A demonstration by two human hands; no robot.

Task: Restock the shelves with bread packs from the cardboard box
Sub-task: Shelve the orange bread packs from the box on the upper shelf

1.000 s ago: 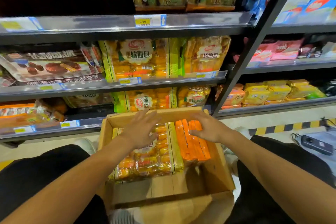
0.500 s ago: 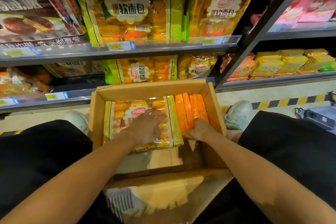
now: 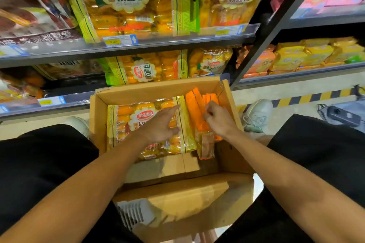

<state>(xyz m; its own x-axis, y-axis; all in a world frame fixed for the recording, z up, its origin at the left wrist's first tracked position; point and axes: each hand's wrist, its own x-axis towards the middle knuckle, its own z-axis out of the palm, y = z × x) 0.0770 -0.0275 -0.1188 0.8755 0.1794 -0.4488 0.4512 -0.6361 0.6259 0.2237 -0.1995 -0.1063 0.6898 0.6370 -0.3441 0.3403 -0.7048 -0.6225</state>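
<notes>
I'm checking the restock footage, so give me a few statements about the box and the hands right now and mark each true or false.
1. The cardboard box is open. True.
2. The left hand rests on the flat bread pack. True.
3. The right hand is on a shelf. False: its fingers curl on the orange packs in the box.
4. The flat pack lies right of the orange packs. False: left.

Shop aisle at floor level, grey metal racking filling the view.

Pale floor is showing under the racks, a yellow-and-black hazard stripe running along it to the right; a dark upright post is slanting between two bays, price tags are sitting on the rail edges, and overhead light is glaring off the packaging.
</notes>
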